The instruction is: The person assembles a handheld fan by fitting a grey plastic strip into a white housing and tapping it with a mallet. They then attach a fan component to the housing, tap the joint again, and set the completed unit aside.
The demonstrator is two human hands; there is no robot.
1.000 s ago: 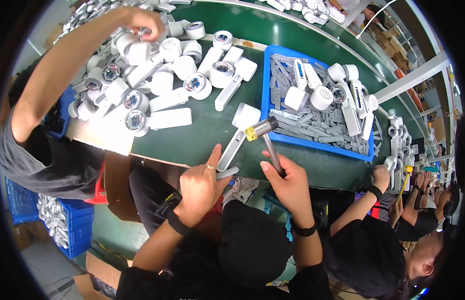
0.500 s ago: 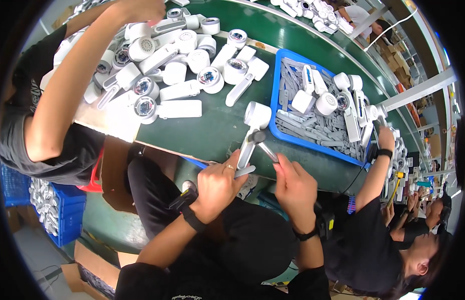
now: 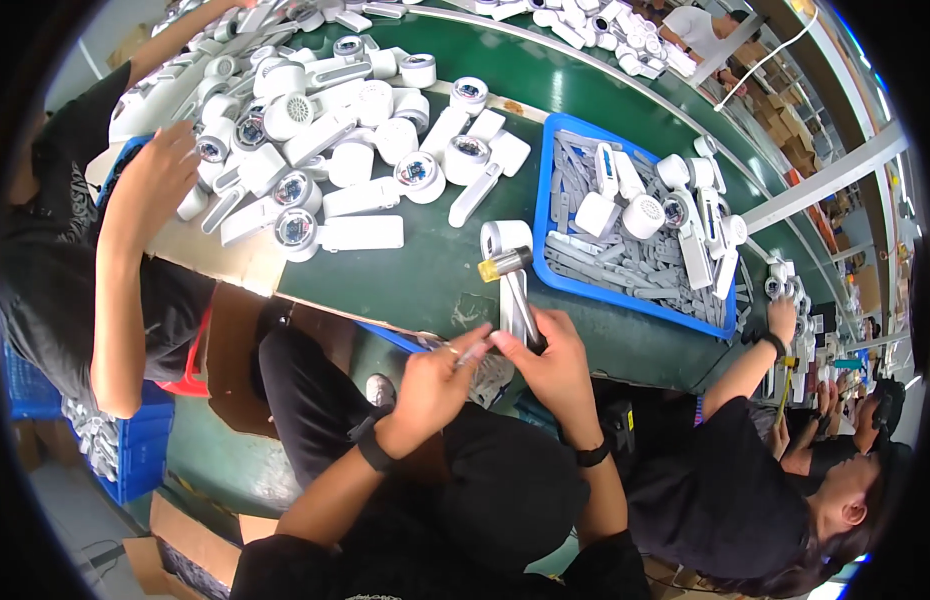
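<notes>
In the middle, at the bench's front edge, my left hand [image 3: 435, 388] pinches a small grey strip [image 3: 472, 353] between thumb and fingers. My right hand [image 3: 557, 368] is closed round the dark grip of a small mallet [image 3: 505, 263] with a yellow-ended head and a metal shaft. Its thumb and fingertip meet the strip beside my left fingers. Just beyond, a white handheld fan [image 3: 505, 236] with a round head lies on the green bench, its handle toward me and partly hidden by the mallet and my right hand.
A blue tray [image 3: 637, 317] of grey strips, with several white fans on top, stands right of the mallet. White fans [image 3: 363, 233] are heaped to the left. Co-workers sit on both sides; one's hand [image 3: 157, 180] is by the heap. A blue crate [image 3: 145, 440] stands lower left.
My left hand has let go of the fan's handle and keeps the grey strip. My right hand has moved left to it, the mallet turning. The left co-worker's arm has come down.
</notes>
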